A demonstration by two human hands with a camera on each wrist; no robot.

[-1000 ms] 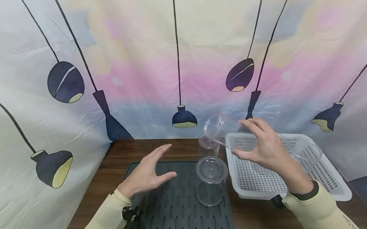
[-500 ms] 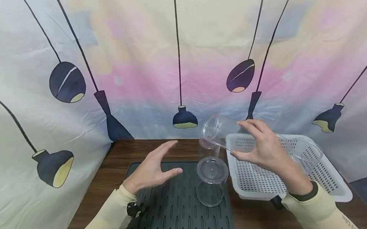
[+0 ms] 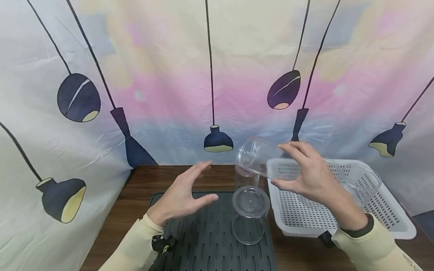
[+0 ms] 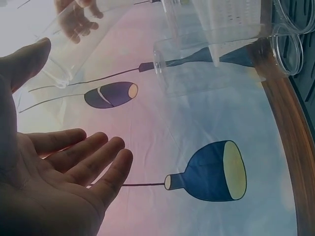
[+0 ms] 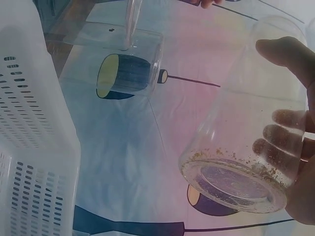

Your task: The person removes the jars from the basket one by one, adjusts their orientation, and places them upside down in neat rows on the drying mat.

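My right hand [image 3: 313, 179] grips a clear cup [image 3: 260, 155] near one end, holding it tilted on its side above the left edge of the white basket. Brown specks line the inside near the ringed end of this cup [image 5: 221, 142] in the right wrist view. My left hand [image 3: 183, 196] hovers over the dark drying mat [image 3: 204, 258] with fingers spread loosely and thumb apart, holding nothing; its palm also shows in the left wrist view. Two clear cups stand at the mat's right side: a nearer cup [image 3: 251, 201] and a farther cup [image 3: 246, 180], partly behind the held one.
The white perforated basket [image 3: 310, 232] stands to the right on the brown wooden table [image 3: 318, 270]. Inside lies clear ware [image 3: 363, 177], partly hidden by my right hand. A curtain [image 3: 167, 81] printed with lamps hangs behind the table.
My left hand has moved slightly to the right and away from me over the mat. The held cup has shifted a little left and down, still in my right hand.
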